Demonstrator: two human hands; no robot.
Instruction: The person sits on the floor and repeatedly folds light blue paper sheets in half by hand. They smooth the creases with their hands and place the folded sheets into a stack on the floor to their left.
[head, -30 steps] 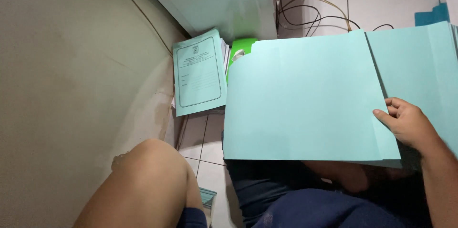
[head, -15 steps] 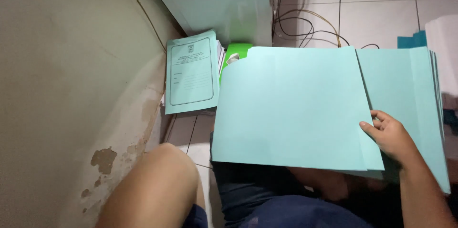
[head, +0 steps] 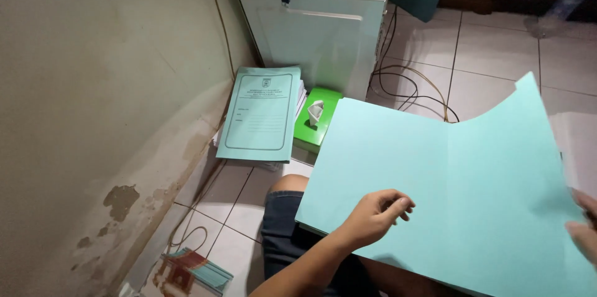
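- Looking down through the head camera, I see a floor of pale square tiles (head: 497,54) with dark grout lines, meeting a grey-green wall (head: 93,85) on the left whose paint is stained and flaking near the bottom.
- Against that wall stands a white metal cabinet (head: 317,29) with vent slots on top; dark cables (head: 410,85) loop on the tiles just beside it.
- A stack of teal booklets (head: 261,113) with a printed frame on the top cover leans by the wall, and a green tissue box (head: 318,120) sits right next to it, a white tissue poking up.
- Lower left, a small pile of coloured papers (head: 193,272) lies on the floor near a thin wire.
- My thing in hand is a large light-teal folder (head: 460,191), opened flat across my lap (a crease runs down its middle, and its top right edge curves up to a point). It is plain, with no print on the side I see.
- My left hand (head: 373,216) rests on the folder's lower left part, fingers loosely curled and fairly narrow, fingertips touching the sheet rather than pinching it.
- My right hand (head: 584,222) is only partly in frame at the right edge, by the folder's right side; I cannot tell how its fingers stand.
- My knee in dark shorts (head: 283,222) shows under the folder's left corner.
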